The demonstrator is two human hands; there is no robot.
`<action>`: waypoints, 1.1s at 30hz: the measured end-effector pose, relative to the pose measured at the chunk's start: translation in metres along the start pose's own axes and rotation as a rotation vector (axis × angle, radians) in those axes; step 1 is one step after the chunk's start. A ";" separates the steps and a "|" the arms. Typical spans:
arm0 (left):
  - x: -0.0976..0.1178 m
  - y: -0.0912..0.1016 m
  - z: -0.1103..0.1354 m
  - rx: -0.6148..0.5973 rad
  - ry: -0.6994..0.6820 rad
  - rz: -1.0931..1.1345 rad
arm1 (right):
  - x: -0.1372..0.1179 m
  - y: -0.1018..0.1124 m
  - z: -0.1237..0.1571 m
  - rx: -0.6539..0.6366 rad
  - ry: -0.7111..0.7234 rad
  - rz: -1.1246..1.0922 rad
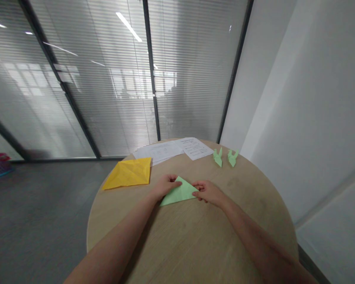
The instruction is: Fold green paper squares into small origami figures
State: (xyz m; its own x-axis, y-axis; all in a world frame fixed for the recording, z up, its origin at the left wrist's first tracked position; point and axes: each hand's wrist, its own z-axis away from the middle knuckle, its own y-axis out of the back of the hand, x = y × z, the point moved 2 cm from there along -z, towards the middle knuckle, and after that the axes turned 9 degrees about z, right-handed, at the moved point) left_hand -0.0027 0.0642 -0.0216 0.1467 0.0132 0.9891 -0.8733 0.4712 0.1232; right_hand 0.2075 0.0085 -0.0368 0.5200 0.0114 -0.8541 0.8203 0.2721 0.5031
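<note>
Yellow paper [130, 173] lies by the left edge of a round table [180, 244], printed sheets [168, 150] along its far edge. A left hand [165, 186] pinches folded green paper [180, 192] in from that edge; a right hand [210, 192] clasps the paper's right corner. Two green paper figures [217, 158] sit by the far right edge.

The pale green paper [182, 192] was folded into a flat triangle, matte and plain, with a faint crease visible across its face. Its apex pointed away from the person; the long edge faced the person and slanted, the left corner nearer than the right. It was over the middle of the tabletop [195, 240], pinched along its upper left side by the left fingers [178, 184] and at its right corner by the right fingers [196, 193].
</note>
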 end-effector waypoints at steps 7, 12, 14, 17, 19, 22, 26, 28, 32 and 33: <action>-0.002 0.002 -0.003 0.062 -0.067 -0.056 | -0.001 -0.002 -0.001 -0.019 -0.004 0.004; -0.005 0.003 -0.004 0.117 -0.121 -0.111 | 0.002 0.001 0.000 -0.011 -0.017 0.036; -0.004 0.002 -0.004 0.148 -0.159 -0.132 | 0.001 0.002 0.002 -0.051 -0.006 0.058; -0.002 -0.002 -0.004 0.117 -0.150 -0.185 | -0.002 0.004 0.004 -0.057 -0.016 0.079; 0.000 -0.004 -0.006 0.080 -0.138 -0.192 | -0.005 0.005 0.003 -0.081 -0.036 0.101; 0.002 -0.005 -0.010 0.033 -0.108 -0.188 | -0.010 0.007 0.001 -0.120 -0.080 0.127; 0.003 -0.001 -0.011 -0.026 -0.020 -0.178 | -0.010 0.007 -0.001 -0.105 -0.104 0.133; 0.002 -0.001 -0.009 -0.048 0.026 -0.153 | -0.006 0.005 -0.001 -0.073 -0.096 0.108; 0.003 -0.006 -0.001 -0.072 0.020 -0.218 | 0.002 0.000 0.001 0.007 -0.050 0.030; 0.004 -0.008 0.001 -0.061 0.023 -0.229 | 0.003 0.000 0.002 0.005 -0.047 0.017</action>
State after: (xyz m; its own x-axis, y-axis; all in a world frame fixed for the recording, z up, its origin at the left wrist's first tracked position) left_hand 0.0041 0.0596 -0.0186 0.3485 -0.0802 0.9339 -0.7867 0.5167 0.3379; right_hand 0.2096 0.0065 -0.0395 0.5445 -0.0288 -0.8382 0.8123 0.2673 0.5185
